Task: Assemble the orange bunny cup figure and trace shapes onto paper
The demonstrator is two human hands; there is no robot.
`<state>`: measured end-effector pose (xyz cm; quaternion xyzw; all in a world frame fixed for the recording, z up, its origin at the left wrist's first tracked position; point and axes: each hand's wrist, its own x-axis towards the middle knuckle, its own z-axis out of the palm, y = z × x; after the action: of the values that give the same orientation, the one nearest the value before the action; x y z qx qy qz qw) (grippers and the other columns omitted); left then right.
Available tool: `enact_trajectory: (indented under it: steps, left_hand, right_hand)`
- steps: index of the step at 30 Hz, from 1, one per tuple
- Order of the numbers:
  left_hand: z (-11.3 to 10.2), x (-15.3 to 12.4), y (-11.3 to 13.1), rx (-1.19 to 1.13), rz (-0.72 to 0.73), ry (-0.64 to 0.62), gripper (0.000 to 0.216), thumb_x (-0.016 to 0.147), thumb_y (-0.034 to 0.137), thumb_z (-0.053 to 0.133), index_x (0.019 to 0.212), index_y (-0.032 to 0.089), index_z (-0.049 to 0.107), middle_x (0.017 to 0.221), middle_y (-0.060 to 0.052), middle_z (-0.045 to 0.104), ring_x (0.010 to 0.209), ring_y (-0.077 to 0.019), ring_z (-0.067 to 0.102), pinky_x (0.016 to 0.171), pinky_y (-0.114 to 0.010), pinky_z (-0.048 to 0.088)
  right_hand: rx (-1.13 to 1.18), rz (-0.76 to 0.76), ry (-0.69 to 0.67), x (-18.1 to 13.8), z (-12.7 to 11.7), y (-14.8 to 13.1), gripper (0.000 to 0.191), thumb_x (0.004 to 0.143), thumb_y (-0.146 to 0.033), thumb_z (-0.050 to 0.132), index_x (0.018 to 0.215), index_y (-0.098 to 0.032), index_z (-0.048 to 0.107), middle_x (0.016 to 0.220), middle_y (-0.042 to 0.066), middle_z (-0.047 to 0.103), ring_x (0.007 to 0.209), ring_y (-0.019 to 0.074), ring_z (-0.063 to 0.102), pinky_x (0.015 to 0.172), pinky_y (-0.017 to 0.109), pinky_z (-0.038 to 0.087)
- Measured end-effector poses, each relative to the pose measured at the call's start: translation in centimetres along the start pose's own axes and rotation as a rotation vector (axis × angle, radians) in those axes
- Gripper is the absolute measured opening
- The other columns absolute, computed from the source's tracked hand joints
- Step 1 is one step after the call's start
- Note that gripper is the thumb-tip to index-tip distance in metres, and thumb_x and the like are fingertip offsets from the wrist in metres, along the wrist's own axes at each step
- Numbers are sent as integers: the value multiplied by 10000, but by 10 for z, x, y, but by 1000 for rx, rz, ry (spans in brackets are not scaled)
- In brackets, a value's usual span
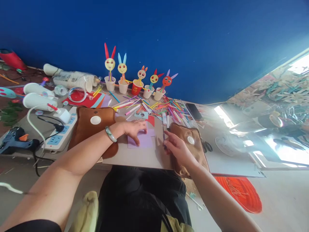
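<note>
Behind the purple paper (pixel 146 141), five cups (pixel 137 89) hold rabbit-eared figures (pixel 141 74).

- Light: bright daylight level, strongest from right side.
- Glare: white haze across the right end of the desk (pixel 238 162); blown-out patches at right edge.
- Wall (pixel 154 35): deep blue, evenly dim.
- Shadows: soft, on desk around purple paper (pixel 146 141).
- Distortion: wide-angle; forearms (pixel 74 161) stretched toward lower corners.
- Focus: small far-right items smeared.
</note>
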<state>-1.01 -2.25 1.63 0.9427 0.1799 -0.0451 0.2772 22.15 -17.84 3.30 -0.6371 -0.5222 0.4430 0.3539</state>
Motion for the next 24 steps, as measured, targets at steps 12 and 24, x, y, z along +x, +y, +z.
enact_trajectory:
  steps: [12, 24]
  left_hand:
    - [-3, -5, 6, 19, -6, 14, 419, 782, 417, 779, 1109, 221, 604, 1321, -85, 503, 1312, -277, 443, 1099, -356, 364]
    - [-3, -5, 7, 55, -5, 40, 372, 859, 401, 688, 1177, 221, 617, 1338, -83, 521, 1284, -256, 479, 1089, -330, 371]
  right_hand:
    - [229, 120, -58, -12, 0, -4, 516, 874, -378, 605, 1352, -193, 540, 703, -43, 585, 535, 112, 573, 500, 241, 440]
    - [122, 108, -173, -16, -1, -2, 358, 880, -510, 662, 1055, -202, 611, 638, -86, 390, 485, 45, 307, 434, 201, 189]
